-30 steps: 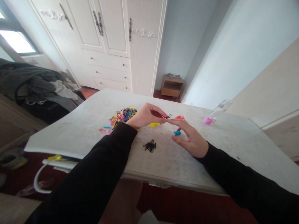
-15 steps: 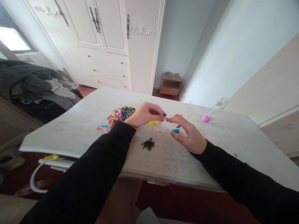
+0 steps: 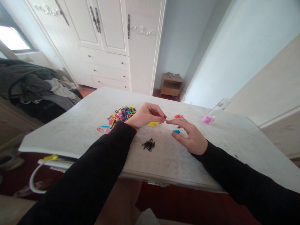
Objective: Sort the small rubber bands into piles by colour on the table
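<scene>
My left hand (image 3: 147,115) is closed in a pinch over the table, with small rubber bands (image 3: 165,117) at its fingertips, dark and reddish. My right hand (image 3: 189,135) has its fingers apart, the index finger reaching close to the left fingertips; nothing shows in its grip. Beside its thumb lies a small group of blue bands (image 3: 176,131). A mixed pile of colourful bands (image 3: 122,113) is partly behind my left wrist. Yellow bands (image 3: 153,124) lie under the left hand, black bands (image 3: 148,145) nearer me, and red bands (image 3: 178,116) beyond the right hand.
The white table (image 3: 225,156) carries a clear container (image 3: 219,107) with a pink item (image 3: 207,119) at the right. A few pink bands (image 3: 100,129) lie left of the pile. Dark clothes (image 3: 35,84) are heaped at the far left, and a white wardrobe (image 3: 103,50) stands behind.
The right index fingertip has drawn slightly away from the left fingertips, and a small gap shows between them. Otherwise the hands and piles stay in place.
</scene>
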A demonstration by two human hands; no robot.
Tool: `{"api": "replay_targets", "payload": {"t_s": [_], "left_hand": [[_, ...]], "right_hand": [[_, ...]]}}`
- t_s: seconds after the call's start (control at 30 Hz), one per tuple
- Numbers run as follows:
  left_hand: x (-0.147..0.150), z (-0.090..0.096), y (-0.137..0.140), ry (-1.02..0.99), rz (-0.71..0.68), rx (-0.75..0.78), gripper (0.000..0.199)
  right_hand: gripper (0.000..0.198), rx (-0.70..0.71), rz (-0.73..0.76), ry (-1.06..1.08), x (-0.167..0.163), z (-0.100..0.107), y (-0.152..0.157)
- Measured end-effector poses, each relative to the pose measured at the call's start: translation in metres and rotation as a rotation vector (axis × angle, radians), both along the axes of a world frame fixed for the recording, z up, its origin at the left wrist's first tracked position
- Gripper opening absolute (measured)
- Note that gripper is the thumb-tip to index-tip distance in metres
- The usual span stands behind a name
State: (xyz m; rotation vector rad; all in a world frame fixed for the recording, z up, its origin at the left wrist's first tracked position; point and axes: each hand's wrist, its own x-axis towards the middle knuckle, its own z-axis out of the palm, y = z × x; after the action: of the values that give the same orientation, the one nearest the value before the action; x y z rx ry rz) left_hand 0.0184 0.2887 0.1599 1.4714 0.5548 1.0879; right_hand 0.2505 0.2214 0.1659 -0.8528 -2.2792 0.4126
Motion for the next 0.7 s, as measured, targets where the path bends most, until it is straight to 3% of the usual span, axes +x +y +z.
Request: {"api": "replay_targets", "payload": {"t_s": [0.2, 0.33, 0.43, 0.7], "left_hand": [[-0.001, -0.002, 0.002, -0.007, 0.059, -0.010, 0.027], [-0.002, -0.003, 0.004, -0.021, 0.120, 0.003, 0.031], [-0.001, -0.003, 0.005, -0.033, 0.136, 0.006, 0.029], [0.000, -0.002, 0.003, -0.038, 0.122, -0.009, 0.030]], "right_hand": [[0.029, 0.008, -0.061, 0.087, 0.003, 0.005, 0.002], [0.021, 0.072, -0.306, 0.194, 0.022, 0.010, 0.024], [0.024, 0.061, -0.446, 0.108, 0.039, 0.009, 0.045], [0.023, 0.055, -0.489, -0.130, 0.050, -0.005, 0.062]]}}
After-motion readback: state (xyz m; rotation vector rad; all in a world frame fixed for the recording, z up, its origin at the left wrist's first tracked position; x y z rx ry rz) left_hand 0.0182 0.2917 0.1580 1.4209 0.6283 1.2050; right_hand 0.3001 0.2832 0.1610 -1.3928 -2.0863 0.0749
